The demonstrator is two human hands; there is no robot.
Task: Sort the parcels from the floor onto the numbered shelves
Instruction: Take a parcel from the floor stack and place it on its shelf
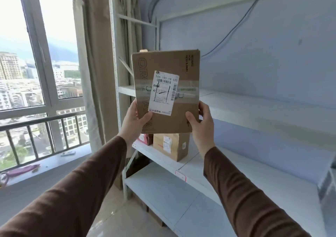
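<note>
My left hand [135,117] pinches the lower left corner of the cardboard parcel [166,91], thumb on its front face, and my right hand [199,121] clamps the lower right corner the same way, so I hold it upright in the air in front of the white shelving unit [236,107]. I judge it light, since a corner grip carries it, and stiff enough not to sag. The clear tape band across the middle looks slick, so I would stay on bare cardboard at the edges. It is a flat brown box with faint printed lettering and a white shipping label [164,93], stuck on slightly crooked, reading 505 101 19 525. Below it, a smaller brown box [171,146] and a red-marked box [144,139] sit on a shelf.
</note>
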